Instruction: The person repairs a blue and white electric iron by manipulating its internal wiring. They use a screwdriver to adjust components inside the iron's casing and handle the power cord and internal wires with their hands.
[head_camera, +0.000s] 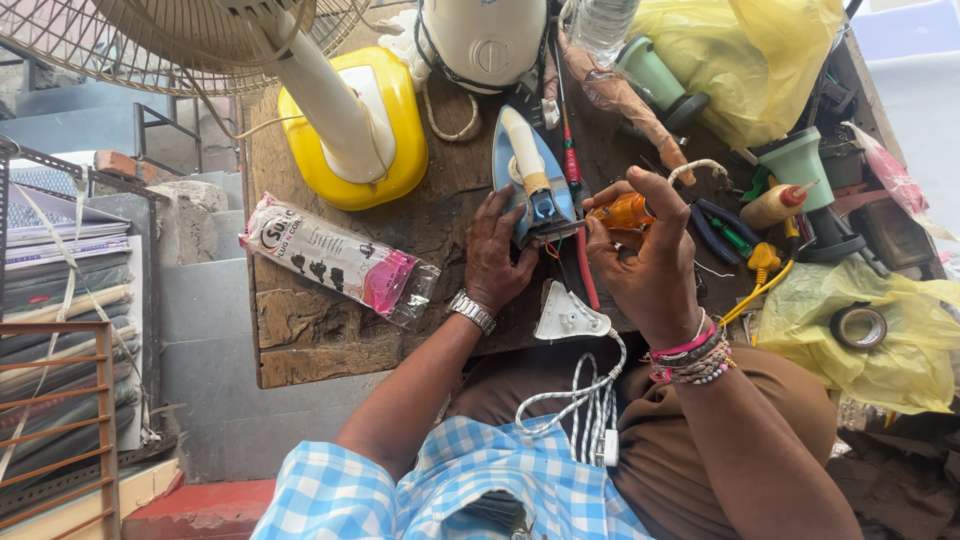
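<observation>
From the head camera I look straight down on a worn wooden table (330, 330). My left hand (497, 255) rests flat against the side of a blue and white clothes iron (532, 180), fingers spread along its rear end, steadying it without closing round it. My right hand (640, 250) is clamped on a screwdriver with an orange handle (620, 212), and its metal tip reaches the iron's opened back, where thin wires show. The iron lies near the middle of the table. Its white back cover (568, 315) lies just below it at the table's near edge, with the striped cord (585, 395) running from it into my lap. To the left sit a yellow fan base (395, 120) and a plastic packet (335, 258).
</observation>
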